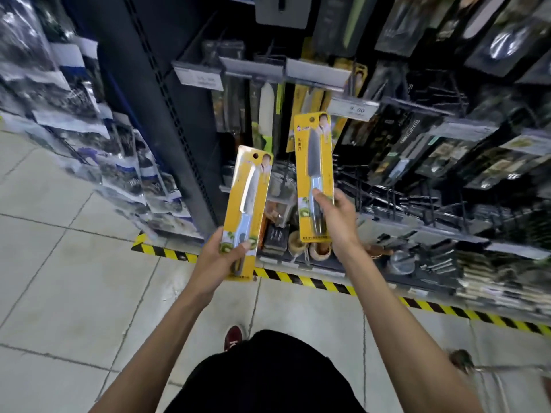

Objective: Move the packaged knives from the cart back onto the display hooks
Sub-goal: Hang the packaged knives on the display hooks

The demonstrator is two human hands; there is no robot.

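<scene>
Pale tiled floor (59, 263), edged with hazard tape (298, 278), runs along a dark display rack (167, 114) hung with carded kitchenware. Left hand (220, 257) grips the lower end of the first packaged knife (250, 198), thumb on the front and fingers curled behind the card. Right hand (337, 222) pinches the handle end of the second packaged knife (313, 156), which is raised higher, its top near a price label (354, 110). Both packs are upright, apart and in front of the rack, and neither hangs on a hook.

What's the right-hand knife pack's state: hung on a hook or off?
Off. The right hand grips the yellow knife pack by its lower end, upright in mid-air; no hook passes through its top.
</scene>
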